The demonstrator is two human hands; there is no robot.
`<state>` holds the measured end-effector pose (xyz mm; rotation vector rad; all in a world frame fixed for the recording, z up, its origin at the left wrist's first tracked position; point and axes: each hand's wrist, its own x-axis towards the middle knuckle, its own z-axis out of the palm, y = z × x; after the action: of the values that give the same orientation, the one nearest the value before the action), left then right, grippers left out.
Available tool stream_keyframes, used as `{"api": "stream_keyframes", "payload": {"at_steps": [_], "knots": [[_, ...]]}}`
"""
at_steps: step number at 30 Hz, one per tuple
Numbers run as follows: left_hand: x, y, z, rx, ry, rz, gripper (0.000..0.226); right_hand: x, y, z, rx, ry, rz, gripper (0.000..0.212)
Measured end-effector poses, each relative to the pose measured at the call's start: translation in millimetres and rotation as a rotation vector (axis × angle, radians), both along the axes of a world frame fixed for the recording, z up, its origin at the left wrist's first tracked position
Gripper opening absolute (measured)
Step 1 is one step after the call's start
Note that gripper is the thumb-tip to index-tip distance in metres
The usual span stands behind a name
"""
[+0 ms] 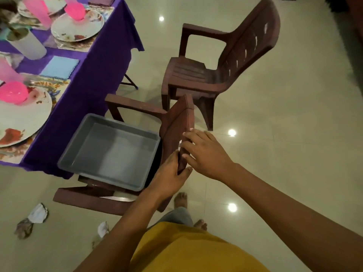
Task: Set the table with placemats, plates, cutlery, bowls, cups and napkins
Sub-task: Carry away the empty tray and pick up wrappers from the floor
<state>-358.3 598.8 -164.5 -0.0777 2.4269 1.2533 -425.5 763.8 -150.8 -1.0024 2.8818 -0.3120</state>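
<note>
Plates: 2 floral plates (77,26) (21,116) on the purple table (102,61), well left of the fingers, each topped by a pink bowl (75,10).
Table edge: cloth hangs beside the grey tub (110,152).
Left hand (170,174): fingers clamped on the near chair's backrest (179,126).
Right hand (206,154): fingers spread flat on that backrest.
Open room: bare floor right of both hands; 2nd chair (225,61) beyond.

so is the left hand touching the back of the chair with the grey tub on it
Touching. The head view shows the left hand wrapped around the top edge of the chair back, thumb on one face, fingers on the other, beside the grey tub.
</note>
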Motion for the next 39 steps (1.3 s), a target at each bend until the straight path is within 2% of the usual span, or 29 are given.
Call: {"api": "stream_keyframes", "payload": {"at_steps": [6,10,15,19,22,26,29,31,34,37,39], "knots": [[-37.9,7.9,-12.7,0.085,-0.052,0.078,0.046,-70.1,-19.0,-17.8,0.174,-0.008,0.173,0.049],[-55.4,9.0,-22.0,0.261,-0.11,0.125,0.052,-102.5,-34.7,-21.4,0.3,-0.043,0.262,0.05],[-68.8,1.0,-31.5,0.295,-0.144,0.122,0.073,-137.4,-51.0,-21.4,0.422,-0.067,0.391,0.048],[-66.9,-0.8,-26.7,0.308,-0.174,0.192,0.064,-159.2,-67.9,-11.7,0.572,-0.087,0.506,0.047],[-62.1,2.8,-22.9,0.328,-0.288,0.319,0.063,-176.0,-80.6,-11.9,0.717,-0.115,0.59,0.058],[-49.8,-2.8,-30.8,0.268,-0.448,0.443,0.079,-202.7,-93.0,-13.7,0.846,-0.152,0.671,0.062],[-32.0,-7.6,-25.0,0.173,-0.576,0.567,0.078,-223.0,-104.2,-15.3,0.923,-0.171,0.718,0.066],[-13.4,-16.2,-33.8,0.012,-0.655,0.599,0.074,-232.4,-110.9,-18.9,0.964,-0.222,0.696,0.068],[7.4,-19.4,-39.3,-0.244,-0.836,0.756,0.08,-244.0,-119.7,-22.0,0.929,-0.303,0.708,0.066],[11.9,-13.5,-33.9,-0.36,-0.941,0.992,0.064,-248.2,-122.9,-20.8,0.925,-0.302,0.722,0.062],[9.9,-7.1,-34.5,-0.353,-0.959,1.074,0.059,-249.4,-120.4,-18.5,0.933,-0.251,0.74,0.052]]}}
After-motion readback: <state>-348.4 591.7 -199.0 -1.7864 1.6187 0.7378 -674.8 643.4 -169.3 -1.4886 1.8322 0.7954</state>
